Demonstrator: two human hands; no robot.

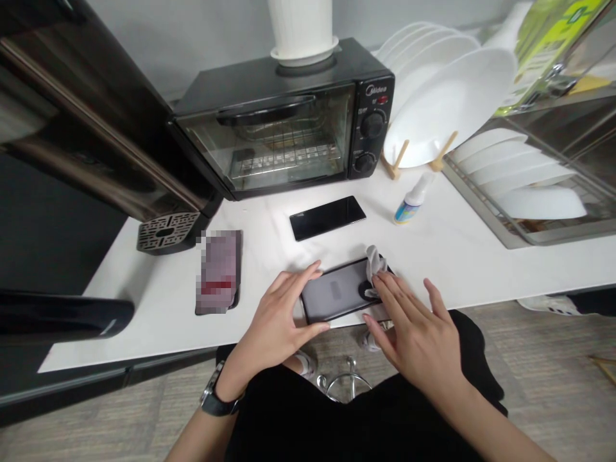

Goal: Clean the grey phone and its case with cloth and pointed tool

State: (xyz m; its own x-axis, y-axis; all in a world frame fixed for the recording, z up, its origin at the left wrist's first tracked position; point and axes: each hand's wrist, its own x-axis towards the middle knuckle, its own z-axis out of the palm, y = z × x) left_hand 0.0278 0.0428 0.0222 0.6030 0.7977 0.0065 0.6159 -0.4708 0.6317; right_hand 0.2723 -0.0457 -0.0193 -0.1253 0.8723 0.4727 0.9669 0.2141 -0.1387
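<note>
A grey-backed phone with a black edge (334,293) lies at the front edge of the white counter. My left hand (279,314) grips its left end between thumb and fingers. Under the fingertips of my right hand (416,324) is a crumpled pale cloth (374,263), pressed on the phone's right end. Behind them a black phone (328,219) lies flat. A small white spray bottle (411,202) with a blue label stands to the right. Farther left lies another phone (219,273), partly pixelated.
A black toaster oven (289,135) stands at the back under a white pot (303,29). White plates (447,106) lean in a wooden rack, beside a metal dish rack (524,234). A tall dark machine (96,122) is on the left.
</note>
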